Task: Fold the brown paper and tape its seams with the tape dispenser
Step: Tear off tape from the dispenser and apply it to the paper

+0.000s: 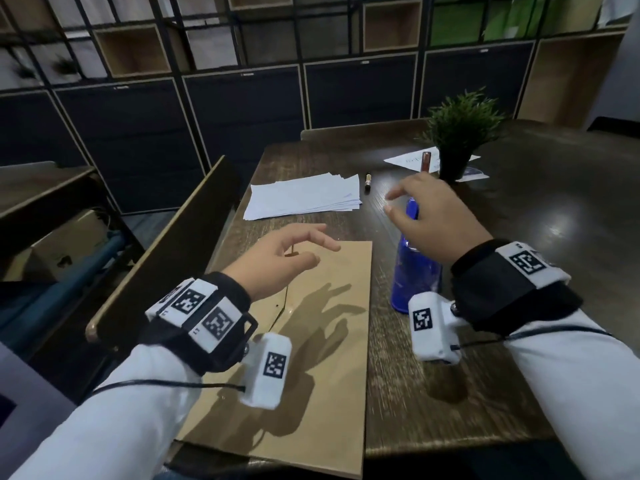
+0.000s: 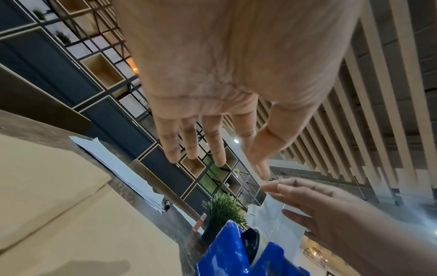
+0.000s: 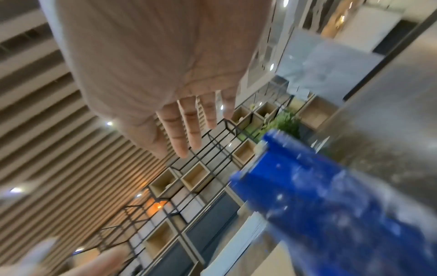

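Note:
The brown paper point(image 1: 322, 358) lies folded in a long strip on the dark wooden table point(image 1: 485, 375), running from the near edge away from me. My left hand point(image 1: 322, 252) hovers over the strip's far end with relaxed fingers and holds nothing; the left wrist view shows its palm point(image 2: 241, 168) with the fingers straight. The blue tape dispenser point(image 1: 412, 271) stands just right of the paper. Above its top, my right hand point(image 1: 389, 203) hangs with fingers spread, not gripping it. The dispenser point(image 2: 227, 248) also shows low in the left wrist view and blurred point(image 3: 319, 196) in the right wrist view.
A stack of white sheets point(image 1: 301, 199) lies beyond the brown paper, with a dark marker point(image 1: 367, 181) beside it. A potted plant point(image 1: 457, 140) and a brown tube point(image 1: 426, 161) stand on more sheets at the back. A chair back point(image 1: 166, 251) borders the table's left side.

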Available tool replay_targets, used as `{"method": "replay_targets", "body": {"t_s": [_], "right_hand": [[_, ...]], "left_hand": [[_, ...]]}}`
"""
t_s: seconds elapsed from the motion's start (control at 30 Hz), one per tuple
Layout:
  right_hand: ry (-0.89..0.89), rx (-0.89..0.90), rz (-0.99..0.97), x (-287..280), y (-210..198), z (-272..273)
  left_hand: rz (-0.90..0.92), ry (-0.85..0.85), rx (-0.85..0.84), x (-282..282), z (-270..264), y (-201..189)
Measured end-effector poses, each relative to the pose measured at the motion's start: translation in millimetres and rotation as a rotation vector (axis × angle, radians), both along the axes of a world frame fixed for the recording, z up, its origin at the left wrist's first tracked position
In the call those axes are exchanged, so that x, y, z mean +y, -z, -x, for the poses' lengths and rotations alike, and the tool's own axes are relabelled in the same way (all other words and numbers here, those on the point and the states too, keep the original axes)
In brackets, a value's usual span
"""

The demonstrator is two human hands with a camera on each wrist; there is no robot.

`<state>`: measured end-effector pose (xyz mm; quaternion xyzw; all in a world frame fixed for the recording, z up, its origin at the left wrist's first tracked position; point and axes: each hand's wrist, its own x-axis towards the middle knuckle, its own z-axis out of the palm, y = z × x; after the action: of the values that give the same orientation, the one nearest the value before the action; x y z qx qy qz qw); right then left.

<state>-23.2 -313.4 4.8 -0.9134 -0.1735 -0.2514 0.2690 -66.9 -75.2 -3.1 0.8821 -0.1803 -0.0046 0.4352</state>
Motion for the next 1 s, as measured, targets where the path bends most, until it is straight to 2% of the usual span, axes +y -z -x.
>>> {"method": "replay_targets", "body": {"t_s": [0.13,0.3,0.67,0.9,1.0], "right_hand": [[-0.180,0.158,-0.198,34.4,0.8,19.2],[-0.242,0.304,-0.263,55.4,5.7,22.2],[-0.252,0.330,-0.312,65.5,0.6,34.1],[-0.255,0.270,-0.203,69.9,3.6,36.3],[-0.265,0.255,-0.220,75.5,3.3,34.0]], "left_hand": [[0.012,-0.030,-0.056,7.5,5.0,0.9],[0.058,-0.042,-0.055,10.9,8.1,6.6],[0.081,-0.080,-0.060,15.8,10.1,8.3],[0.036,-0.061,-0.074,19.2,8.9,7.3],[0.043,-0.049,-0.083,23.8,8.5,6.6]]}}
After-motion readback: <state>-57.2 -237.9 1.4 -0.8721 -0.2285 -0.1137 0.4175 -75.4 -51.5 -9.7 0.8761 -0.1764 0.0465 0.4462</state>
